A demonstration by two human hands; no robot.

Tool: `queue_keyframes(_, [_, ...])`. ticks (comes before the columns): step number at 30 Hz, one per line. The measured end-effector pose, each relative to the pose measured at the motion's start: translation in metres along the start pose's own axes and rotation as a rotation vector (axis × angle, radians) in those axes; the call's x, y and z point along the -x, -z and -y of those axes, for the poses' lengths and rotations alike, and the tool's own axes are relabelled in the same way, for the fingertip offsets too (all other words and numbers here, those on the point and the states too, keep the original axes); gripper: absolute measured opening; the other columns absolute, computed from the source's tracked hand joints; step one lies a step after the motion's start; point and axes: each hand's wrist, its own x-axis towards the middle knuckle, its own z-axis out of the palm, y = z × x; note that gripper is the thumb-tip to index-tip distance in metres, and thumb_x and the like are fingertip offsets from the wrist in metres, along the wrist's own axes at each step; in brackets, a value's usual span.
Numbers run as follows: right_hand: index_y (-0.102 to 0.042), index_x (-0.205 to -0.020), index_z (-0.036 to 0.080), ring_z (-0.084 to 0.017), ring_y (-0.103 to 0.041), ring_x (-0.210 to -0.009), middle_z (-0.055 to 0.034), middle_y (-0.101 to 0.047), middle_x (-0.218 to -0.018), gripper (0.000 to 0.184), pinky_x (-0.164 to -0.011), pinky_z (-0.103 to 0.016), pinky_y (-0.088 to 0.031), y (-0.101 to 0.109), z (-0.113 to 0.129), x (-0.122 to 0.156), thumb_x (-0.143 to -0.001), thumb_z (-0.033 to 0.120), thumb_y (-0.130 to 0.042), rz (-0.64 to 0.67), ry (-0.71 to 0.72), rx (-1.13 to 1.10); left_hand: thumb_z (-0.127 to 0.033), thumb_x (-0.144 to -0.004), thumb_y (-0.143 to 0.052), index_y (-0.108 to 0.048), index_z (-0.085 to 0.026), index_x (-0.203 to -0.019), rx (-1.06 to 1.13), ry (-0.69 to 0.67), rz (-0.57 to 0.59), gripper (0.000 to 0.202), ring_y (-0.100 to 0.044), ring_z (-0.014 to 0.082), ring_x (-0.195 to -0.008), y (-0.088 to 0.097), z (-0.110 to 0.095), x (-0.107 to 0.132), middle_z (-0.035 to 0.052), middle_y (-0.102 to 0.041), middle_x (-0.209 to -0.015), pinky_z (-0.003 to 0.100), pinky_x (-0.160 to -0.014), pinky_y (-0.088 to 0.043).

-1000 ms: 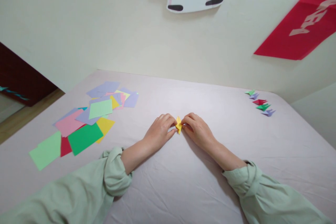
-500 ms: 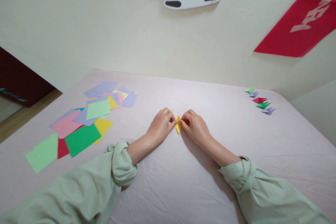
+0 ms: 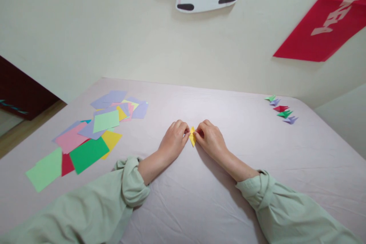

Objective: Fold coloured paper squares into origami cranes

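Observation:
Between my two hands is a small piece of folded yellow paper (image 3: 192, 139), narrow and pointed at its lower end. My left hand (image 3: 175, 137) pinches its left edge between thumb and fingers. On the opposite edge, the thumb and fingers of my right hand (image 3: 211, 137) are closed in a pinch. Fingertips cover parts of both sides of the paper. Both hands rest low over the middle of the cloth-covered table.
Loose coloured paper sheets, among them a dark green sheet (image 3: 89, 154) and a pink sheet (image 3: 71, 137), overlap on the left. Several folded paper figures, including a red one (image 3: 281, 109), stand in a row at the far right. Behind the table (image 3: 177, 202) rises a pale wall (image 3: 114, 26).
Both hands keep their pinch on the folded yellow paper, with the fingers shifting very slightly. The whole view has moved a little.

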Motion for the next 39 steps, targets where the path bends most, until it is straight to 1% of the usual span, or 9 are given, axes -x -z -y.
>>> queue_keyframes(5, [-0.058,-0.076,0.019,-0.018,-0.055,-0.079,-0.0037,-0.058,-0.085,0.012,-0.07,-0.029,-0.036,0.0,0.0,0.001,-0.088,0.022,-0.055,-0.003,-0.008,-0.007,-0.011,-0.093,-0.046,-0.057,-0.019,-0.097,-0.005,-0.071,0.044,0.015,-0.055,0.0196,-0.096,0.008,0.0,0.008,0.0049,-0.061,-0.099,0.034,-0.087,-0.047])
queue_keyframes(9, [-0.058,-0.076,0.019,-0.018,-0.055,-0.079,-0.0038,-0.058,-0.085,0.013,-0.07,-0.029,-0.036,-0.001,-0.001,0.002,-0.088,0.022,-0.055,-0.007,-0.001,-0.024,-0.013,-0.095,-0.046,-0.059,-0.02,-0.109,-0.1,-0.138,0.142,0.02,-0.057,0.0203,-0.103,0.011,-0.002,0.013,0.0053,-0.064,-0.108,0.036,-0.091,-0.047])
queue_keyframes(13, [-0.058,-0.076,0.019,-0.018,-0.054,-0.078,-0.0037,-0.058,-0.085,0.012,-0.069,-0.029,-0.036,-0.003,-0.002,0.001,-0.088,0.021,-0.056,-0.017,0.0,-0.029,-0.017,-0.095,-0.049,-0.058,-0.02,-0.119,-0.221,-0.169,0.191,0.025,-0.056,0.022,-0.109,0.01,-0.004,0.018,0.0064,-0.064,-0.118,0.038,-0.094,-0.047])
queue_keyframes(16, [-0.059,-0.084,0.018,-0.018,-0.055,-0.079,-0.0039,-0.059,-0.088,0.006,-0.07,-0.028,-0.039,-0.001,-0.002,0.003,-0.088,0.016,-0.055,-0.025,0.012,-0.075,-0.016,-0.095,-0.049,-0.057,-0.019,-0.123,-0.285,-0.19,0.186,0.029,-0.056,0.0222,-0.112,0.008,-0.004,0.021,0.0069,-0.063,-0.123,0.039,-0.096,-0.046])
queue_keyframes(19, [-0.062,-0.097,0.018,-0.017,-0.057,-0.084,-0.0058,-0.061,-0.097,0.018,-0.073,-0.028,-0.042,0.004,-0.002,0.01,-0.088,0.007,-0.051,-0.022,0.067,-0.101,-0.016,-0.095,-0.049,-0.056,-0.02,-0.125,-0.309,-0.186,0.178,0.031,-0.056,0.0216,-0.113,0.007,-0.004,0.023,0.006,-0.063,-0.124,0.038,-0.095,-0.046])
queue_keyframes(23, [-0.067,-0.107,0.021,-0.02,-0.058,-0.093,-0.0076,-0.064,-0.103,0.031,-0.08,-0.032,-0.045,0.009,-0.002,0.025,-0.089,0.003,-0.049,0.029,0.164,-0.002,-0.017,-0.095,-0.049,-0.055,-0.02,-0.125,-0.321,-0.189,0.176,0.031,-0.056,0.0208,-0.112,0.008,-0.006,0.023,0.0058,-0.064,-0.123,0.037,-0.095,-0.046])
queue_keyframes(29, [-0.063,-0.124,0.023,-0.023,-0.058,-0.1,-0.0089,-0.065,-0.114,0.034,-0.082,-0.037,-0.046,0.012,-0.001,0.037,-0.092,0.013,-0.056,0.052,0.254,0.183,-0.018,-0.096,-0.047,-0.055,-0.018,-0.123,-0.404,-0.174,0.209,0.028,-0.057,0.0217,-0.111,0.011,-0.013,0.026,0.0071,-0.064,-0.123,0.037,-0.093,-0.046])
queue_keyframes(34, [-0.062,-0.122,0.021,-0.025,-0.059,-0.101,-0.0086,-0.066,-0.114,0.032,-0.08,-0.037,-0.048,0.013,0.001,0.039,-0.092,0.014,-0.057,0.074,0.256,0.27,-0.014,-0.095,-0.047,-0.051,-0.017,-0.13,-0.513,-0.163,0.222,0.036,-0.056,0.0233,-0.112,0.012,-0.016,0.033,0.0087,-0.062,-0.126,0.037,-0.09,-0.046])
queue_keyframes(39, [-0.062,-0.121,0.016,-0.026,-0.058,-0.1,-0.0113,-0.066,-0.114,0.032,-0.081,-0.039,-0.051,0.013,-0.001,0.042,-0.09,0.008,-0.054,0.091,0.268,0.264,-0.011,-0.094,-0.045,-0.048,-0.017,-0.134,-0.525,-0.188,0.229,0.041,-0.054,0.0236,-0.116,0.014,-0.013,0.038,0.0088,-0.059,-0.133,0.039,-0.093,-0.045])
